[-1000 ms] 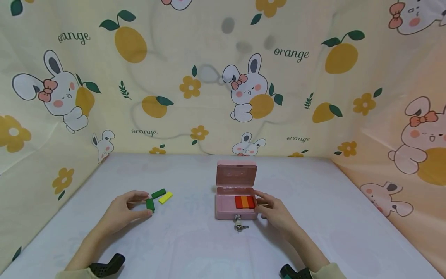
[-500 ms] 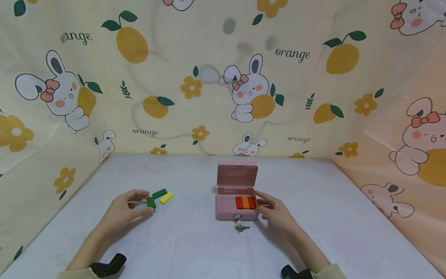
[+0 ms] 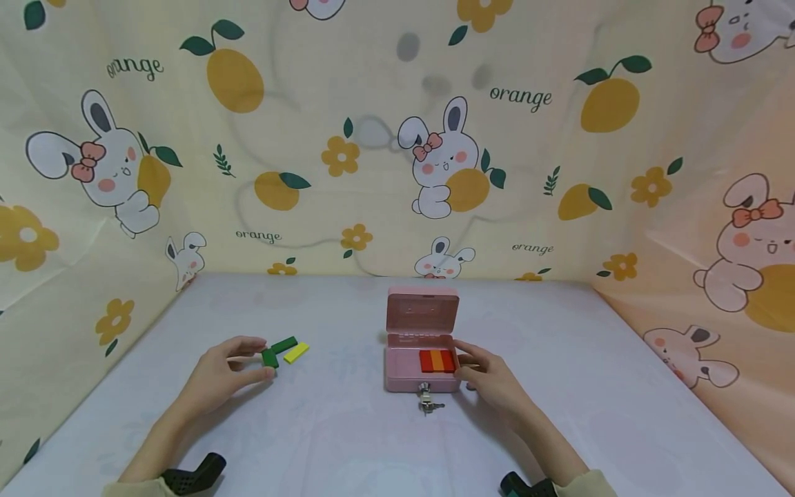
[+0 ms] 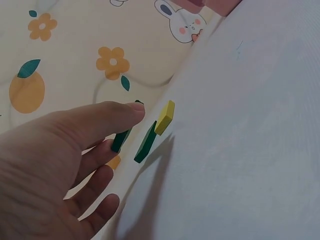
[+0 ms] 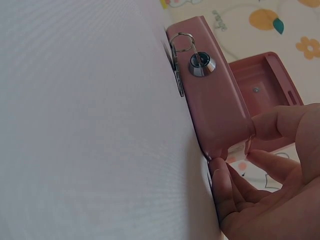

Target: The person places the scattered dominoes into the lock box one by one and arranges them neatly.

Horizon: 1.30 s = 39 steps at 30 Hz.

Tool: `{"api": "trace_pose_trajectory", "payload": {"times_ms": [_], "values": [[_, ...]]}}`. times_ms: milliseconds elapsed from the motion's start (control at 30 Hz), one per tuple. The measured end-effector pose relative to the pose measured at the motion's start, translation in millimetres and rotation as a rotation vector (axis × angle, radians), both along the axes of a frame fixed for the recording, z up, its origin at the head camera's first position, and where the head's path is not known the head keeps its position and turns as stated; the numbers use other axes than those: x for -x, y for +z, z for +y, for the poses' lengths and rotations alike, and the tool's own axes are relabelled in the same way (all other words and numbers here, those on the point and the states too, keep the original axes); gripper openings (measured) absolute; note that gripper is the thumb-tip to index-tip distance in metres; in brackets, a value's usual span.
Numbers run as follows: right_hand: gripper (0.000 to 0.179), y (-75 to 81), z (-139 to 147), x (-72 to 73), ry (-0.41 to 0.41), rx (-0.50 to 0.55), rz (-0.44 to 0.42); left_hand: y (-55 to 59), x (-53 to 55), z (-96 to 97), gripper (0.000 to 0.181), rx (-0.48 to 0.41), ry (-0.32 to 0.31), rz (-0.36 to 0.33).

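Note:
My left hand [image 3: 223, 373] pinches a flat green block [image 4: 120, 141] between thumb and index finger. On the tabletop just beyond lie a second green block [image 3: 284, 345] and a yellow block [image 3: 296, 353]. A pink metal cash box [image 3: 404, 382] stands right of centre with its lid [image 3: 422, 310] raised. Red blocks [image 3: 425, 362] with an orange block [image 3: 437, 361] between them lie side by side inside it. My right hand [image 3: 487, 373] holds the box's right side; in the right wrist view the thumb sits at the upper edge, with fingers along the side below.
Keys [image 3: 427, 402] on a ring hang from the lock [image 5: 201, 64] at the box's front. A white cloth covers the table [image 3: 348, 442]. Behind and at both sides rises a cream curtain [image 3: 373, 69] printed with rabbits and oranges.
The green block in my left hand has tilted and risen very slightly. My right hand and the cash box stay in place.

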State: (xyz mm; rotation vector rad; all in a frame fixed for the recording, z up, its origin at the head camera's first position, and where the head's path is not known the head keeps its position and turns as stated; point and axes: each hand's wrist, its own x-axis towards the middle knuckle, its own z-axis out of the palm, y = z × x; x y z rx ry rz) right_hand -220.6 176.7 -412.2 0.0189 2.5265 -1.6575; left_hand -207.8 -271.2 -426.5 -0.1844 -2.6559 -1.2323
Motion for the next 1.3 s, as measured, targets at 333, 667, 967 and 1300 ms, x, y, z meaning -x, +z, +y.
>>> {"api": "trace_pose_trajectory", "payload": {"times_ms": [333, 667, 967, 1300], "values": [[0.057, 1.0, -1, -1.3, 0.004, -0.01, 0.008, 2.9, -1.3, 2.6, 0.063, -0.032, -0.005, 0.017], [0.057, 2.2, -1, -1.7, 0.003, -0.017, 0.012, 7.0, -4.4, 7.9, 0.062, -0.03, -0.02, 0.036], [0.058, 2.0, -1, -1.7, 0.003, -0.013, 0.018, 6.8, -4.0, 12.4, 0.06, -0.04, -0.022, 0.024], [0.059, 2.1, -2, -2.2, -0.002, -0.006, 0.012, 9.2, -6.8, 20.6, 0.055, -0.064, -0.042, 0.019]]}}
